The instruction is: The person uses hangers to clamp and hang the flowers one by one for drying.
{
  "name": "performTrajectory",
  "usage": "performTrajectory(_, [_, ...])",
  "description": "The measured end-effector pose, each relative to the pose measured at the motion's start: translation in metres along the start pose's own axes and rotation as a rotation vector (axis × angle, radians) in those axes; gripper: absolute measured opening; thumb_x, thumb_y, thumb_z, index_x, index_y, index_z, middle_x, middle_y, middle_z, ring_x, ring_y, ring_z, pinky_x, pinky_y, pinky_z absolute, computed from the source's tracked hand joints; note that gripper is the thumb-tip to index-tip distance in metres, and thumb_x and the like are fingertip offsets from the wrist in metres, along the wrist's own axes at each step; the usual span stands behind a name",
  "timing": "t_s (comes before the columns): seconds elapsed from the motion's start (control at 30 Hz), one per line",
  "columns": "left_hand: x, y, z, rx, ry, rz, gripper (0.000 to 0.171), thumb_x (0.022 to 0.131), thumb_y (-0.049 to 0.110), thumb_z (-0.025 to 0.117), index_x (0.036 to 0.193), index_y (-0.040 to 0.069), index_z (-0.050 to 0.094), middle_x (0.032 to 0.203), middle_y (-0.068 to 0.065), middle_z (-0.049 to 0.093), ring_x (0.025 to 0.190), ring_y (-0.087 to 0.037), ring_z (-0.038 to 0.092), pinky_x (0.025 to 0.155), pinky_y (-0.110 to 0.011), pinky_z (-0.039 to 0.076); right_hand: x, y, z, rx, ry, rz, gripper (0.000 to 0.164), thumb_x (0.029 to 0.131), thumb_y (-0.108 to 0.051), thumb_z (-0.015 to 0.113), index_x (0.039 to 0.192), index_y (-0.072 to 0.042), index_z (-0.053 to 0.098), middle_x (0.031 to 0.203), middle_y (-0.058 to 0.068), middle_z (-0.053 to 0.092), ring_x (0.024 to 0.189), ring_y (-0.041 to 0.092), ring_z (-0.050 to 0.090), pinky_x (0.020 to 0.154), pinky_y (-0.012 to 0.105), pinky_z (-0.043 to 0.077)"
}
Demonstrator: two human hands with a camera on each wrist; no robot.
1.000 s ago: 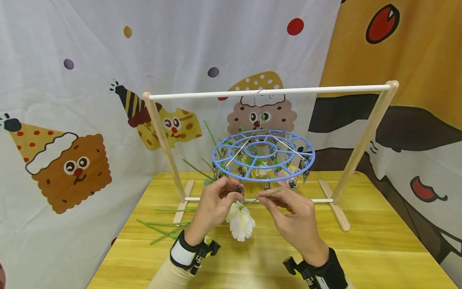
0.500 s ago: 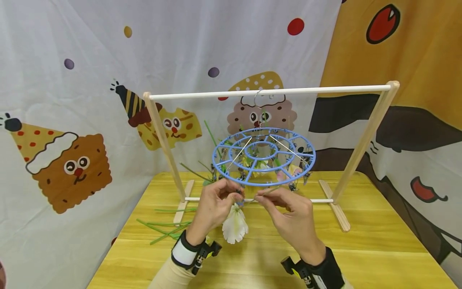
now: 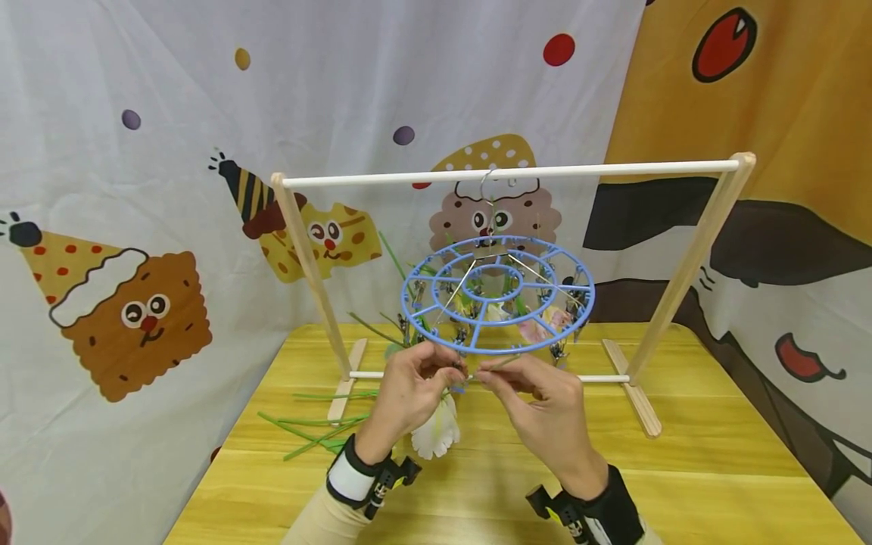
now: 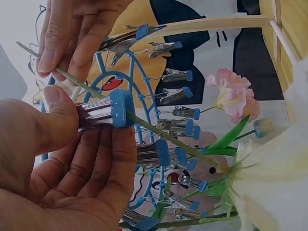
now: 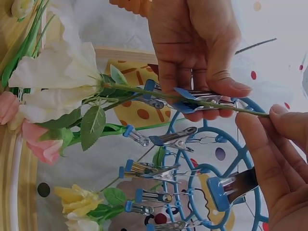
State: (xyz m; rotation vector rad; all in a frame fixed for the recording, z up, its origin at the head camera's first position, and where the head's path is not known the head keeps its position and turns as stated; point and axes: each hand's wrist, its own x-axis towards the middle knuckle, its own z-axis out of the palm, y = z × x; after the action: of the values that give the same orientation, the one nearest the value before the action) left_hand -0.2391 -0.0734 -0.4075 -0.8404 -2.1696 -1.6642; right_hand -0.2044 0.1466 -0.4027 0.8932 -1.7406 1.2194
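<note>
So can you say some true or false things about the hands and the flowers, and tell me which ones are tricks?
1. The blue ring hangs from the white bar. True.
2. The left hand pinches a clip. True.
3. The white flower is higher than the blue ring. False: the white flower is lower.
4. The right hand pinches the stem of the white flower. True.
5. Every flower is white. False: there is a pink flower and a yellow flower too.
6. Nothing lies left of the left hand. False: green stems lie on the table there.
</note>
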Motion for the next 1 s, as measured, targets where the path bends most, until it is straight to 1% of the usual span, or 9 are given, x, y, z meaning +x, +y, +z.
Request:
performTrajectory(0.2, [0.000, -0.001, -0.002, 0.027, -0.036, 0.012, 0.012, 0.102, 0.003, 0.087, 0.112, 0.001, 0.081, 0.111, -0.018, 0.087, 0.089, -0.010, 0.084, 0.082, -0.028, 0.070, 0.000, -0.001, 0.000, 0.002, 0.006, 0.006, 0.040, 0.084, 0.021, 0.092, 0.112, -0.007, 0.088, 0.103, 0.012, 0.090, 0.087, 0.014, 0.089, 0.080, 0.022, 0.070])
performTrajectory(0.33, [0.000, -0.001, -0.003, 0.030, -0.070, 0.010, 0.016, 0.104, 0.004, 0.085, 0.119, 0.002, 0.079, 0.110, -0.017, 0.087, 0.089, -0.011, 0.082, 0.084, -0.029, 0.070, -0.001, -0.001, -0.001, -0.007, -0.007, 0.019, 0.043, 0.083, 0.023, 0.091, 0.114, -0.007, 0.088, 0.107, 0.014, 0.090, 0.091, 0.012, 0.089, 0.082, 0.021, 0.070])
performTrajectory(0.47, [0.000, -0.004, -0.005, 0.025, -0.089, 0.009, 0.019, 0.108, 0.007, 0.081, 0.126, 0.003, 0.078, 0.117, -0.018, 0.086, 0.094, -0.019, 0.084, 0.090, -0.030, 0.070, -0.003, -0.002, -0.003, -0.029, -0.034, 0.036, 0.041, 0.086, 0.020, 0.091, 0.116, -0.008, 0.088, 0.108, 0.013, 0.090, 0.091, 0.010, 0.088, 0.083, 0.020, 0.070])
performTrajectory(0.57, [0.001, -0.008, -0.008, 0.034, -0.088, 0.019, 0.017, 0.111, 0.009, 0.078, 0.128, 0.005, 0.079, 0.123, -0.017, 0.086, 0.101, -0.024, 0.085, 0.094, -0.031, 0.070, -0.005, -0.002, -0.003, -0.040, -0.050, 0.044, 0.041, 0.088, 0.018, 0.091, 0.119, -0.008, 0.087, 0.106, 0.011, 0.090, 0.090, 0.011, 0.088, 0.083, 0.019, 0.069])
performTrajectory(0.73, [0.003, -0.009, -0.014, 0.067, -0.070, 0.033, 0.016, 0.112, 0.010, 0.076, 0.126, 0.005, 0.079, 0.123, -0.014, 0.086, 0.106, -0.028, 0.086, 0.096, -0.031, 0.069, -0.006, -0.002, -0.005, -0.050, -0.078, 0.053, 0.043, 0.089, 0.018, 0.091, 0.124, -0.008, 0.087, 0.106, 0.010, 0.089, 0.089, 0.014, 0.087, 0.085, 0.019, 0.069])
performTrajectory(0.9, [0.006, -0.009, -0.022, 0.084, -0.046, 0.035, 0.016, 0.112, 0.010, 0.075, 0.126, 0.003, 0.079, 0.126, -0.016, 0.086, 0.109, -0.029, 0.085, 0.094, -0.029, 0.068, -0.007, 0.000, -0.007, -0.065, -0.129, 0.072, 0.039, 0.093, 0.014, 0.090, 0.124, -0.011, 0.088, 0.106, 0.006, 0.089, 0.090, 0.013, 0.084, 0.087, 0.017, 0.068])
performTrajectory(1.0, [0.007, -0.009, -0.027, 0.103, -0.033, 0.029, 0.016, 0.114, 0.010, 0.073, 0.128, 0.004, 0.079, 0.126, -0.016, 0.086, 0.110, -0.029, 0.085, 0.094, -0.028, 0.068, -0.008, 0.000, -0.009, -0.074, -0.162, 0.066, 0.037, 0.095, 0.012, 0.089, 0.123, -0.012, 0.088, 0.107, 0.004, 0.088, 0.091, 0.013, 0.083, 0.087, 0.016, 0.067])
